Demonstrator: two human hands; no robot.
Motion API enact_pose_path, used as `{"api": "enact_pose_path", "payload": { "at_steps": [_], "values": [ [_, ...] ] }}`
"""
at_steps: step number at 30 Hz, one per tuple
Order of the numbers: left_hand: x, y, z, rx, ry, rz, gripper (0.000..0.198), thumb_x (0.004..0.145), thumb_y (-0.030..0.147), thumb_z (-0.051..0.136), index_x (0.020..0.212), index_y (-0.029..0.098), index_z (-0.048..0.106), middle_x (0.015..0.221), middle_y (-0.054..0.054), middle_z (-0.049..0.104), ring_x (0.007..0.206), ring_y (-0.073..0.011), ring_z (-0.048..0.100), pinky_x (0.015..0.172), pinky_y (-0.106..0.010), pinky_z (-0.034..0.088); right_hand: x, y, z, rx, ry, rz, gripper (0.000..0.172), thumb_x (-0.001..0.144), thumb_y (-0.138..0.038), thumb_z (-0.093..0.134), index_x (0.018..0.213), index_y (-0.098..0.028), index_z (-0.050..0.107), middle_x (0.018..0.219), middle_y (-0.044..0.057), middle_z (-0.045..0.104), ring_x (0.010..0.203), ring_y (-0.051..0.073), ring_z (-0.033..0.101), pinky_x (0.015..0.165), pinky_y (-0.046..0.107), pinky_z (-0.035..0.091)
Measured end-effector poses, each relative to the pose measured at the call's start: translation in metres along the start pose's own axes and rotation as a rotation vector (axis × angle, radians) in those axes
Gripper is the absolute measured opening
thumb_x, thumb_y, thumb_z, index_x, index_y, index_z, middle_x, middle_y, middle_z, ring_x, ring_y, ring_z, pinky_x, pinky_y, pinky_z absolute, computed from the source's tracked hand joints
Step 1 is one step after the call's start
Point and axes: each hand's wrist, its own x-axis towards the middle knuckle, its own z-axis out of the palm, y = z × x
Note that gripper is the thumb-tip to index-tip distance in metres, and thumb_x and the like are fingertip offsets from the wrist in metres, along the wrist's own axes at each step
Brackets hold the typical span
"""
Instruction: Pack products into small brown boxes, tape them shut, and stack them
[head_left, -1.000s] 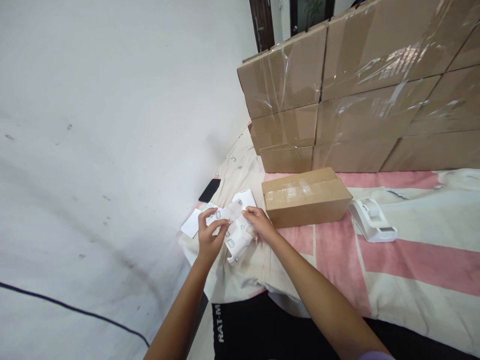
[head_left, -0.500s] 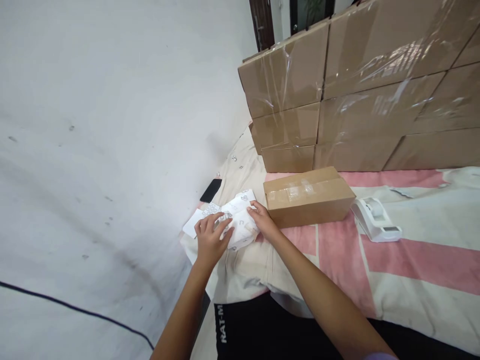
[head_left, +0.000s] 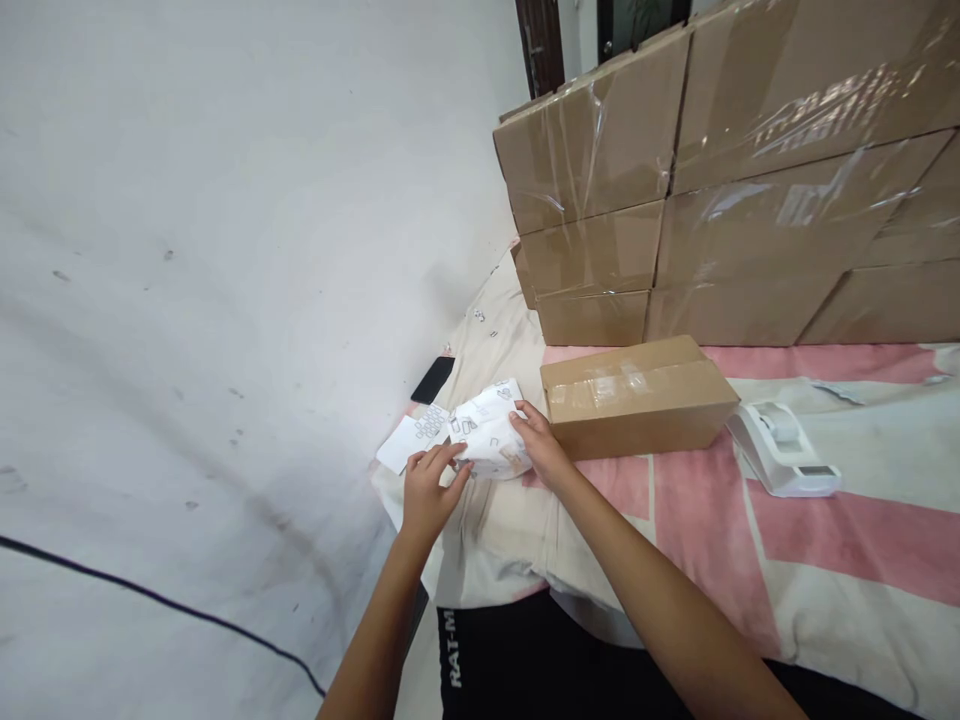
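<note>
A white packet with small printed drawings (head_left: 491, 430) rests on the cloth-covered surface between my hands. My right hand (head_left: 538, 440) grips its right end, thumb on top. At the packet's lower left corner, my left hand (head_left: 435, 485) pinches the edge between thumb and fingers. Just left of the packet lie white sheets (head_left: 399, 445), one with a printed pattern. A taped cardboard box (head_left: 637, 395) stands right of my right hand.
Tall stacked cartons wrapped in clear film (head_left: 720, 220) stand behind. A white label or tape device (head_left: 787, 450) sits right of the box. A black phone (head_left: 433, 380) lies near the wall (head_left: 225, 250). A black cable (head_left: 165, 602) hangs at the lower left.
My left hand has slid from the packet's top down to its lower left corner. The packet has tilted slightly. The whole view has shifted a little, moving the scene rightward.
</note>
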Motion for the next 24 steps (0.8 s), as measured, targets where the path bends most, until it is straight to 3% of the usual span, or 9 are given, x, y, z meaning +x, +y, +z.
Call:
{"api": "enact_pose_path", "payload": {
  "at_steps": [4, 8, 12, 19, 24],
  "values": [
    [0.0, -0.002, 0.002, -0.012, 0.034, -0.013, 0.017, 0.094, 0.032, 0.065, 0.108, 0.023, 0.07, 0.094, -0.003, 0.078, 0.08, -0.0185, 0.072, 0.087, -0.038, 0.043, -0.002, -0.004, 0.0, -0.006, -0.06, 0.042, 0.048, 0.07, -0.05, 0.081, 0.106, -0.022, 0.065, 0.098, 0.007, 0.076, 0.087, 0.025, 0.072, 0.073, 0.034, 0.057],
    [0.002, 0.0, 0.0, -0.041, 0.073, -0.059, 0.024, 0.092, 0.035, 0.067, 0.113, 0.023, 0.068, 0.102, -0.005, 0.075, 0.09, -0.0214, 0.071, 0.086, -0.038, 0.047, -0.003, -0.005, -0.001, -0.034, -0.101, 0.051, 0.047, 0.067, -0.042, 0.085, 0.105, -0.02, 0.069, 0.102, 0.008, 0.078, 0.092, 0.027, 0.073, 0.082, 0.039, 0.058],
    [0.007, 0.004, -0.003, -0.004, 0.123, -0.098, 0.024, 0.09, 0.035, 0.069, 0.11, 0.023, 0.07, 0.107, -0.008, 0.068, 0.103, -0.0247, 0.066, 0.088, -0.039, 0.047, -0.002, -0.002, -0.002, -0.061, -0.129, 0.035, 0.044, 0.07, -0.041, 0.082, 0.107, -0.02, 0.071, 0.104, 0.007, 0.078, 0.093, 0.027, 0.073, 0.083, 0.04, 0.058],
    [0.012, 0.005, -0.001, 0.174, 0.166, 0.01, 0.007, 0.093, 0.026, 0.065, 0.093, 0.024, 0.072, 0.096, -0.003, 0.069, 0.093, -0.0209, 0.065, 0.082, -0.036, 0.038, 0.001, 0.006, -0.005, -0.127, -0.148, 0.016, 0.043, 0.074, -0.04, 0.078, 0.11, -0.019, 0.071, 0.102, 0.007, 0.078, 0.096, 0.028, 0.073, 0.085, 0.042, 0.058],
    [0.016, 0.009, 0.003, -0.049, 0.116, -0.196, 0.015, 0.096, 0.028, 0.055, 0.087, 0.022, 0.064, 0.097, -0.006, 0.067, 0.1, -0.0244, 0.063, 0.087, -0.039, 0.038, 0.0, 0.002, -0.006, -0.228, -0.108, -0.028, 0.038, 0.074, -0.034, 0.077, 0.109, -0.02, 0.072, 0.108, 0.007, 0.078, 0.106, 0.029, 0.07, 0.096, 0.046, 0.054]
  ]
}}
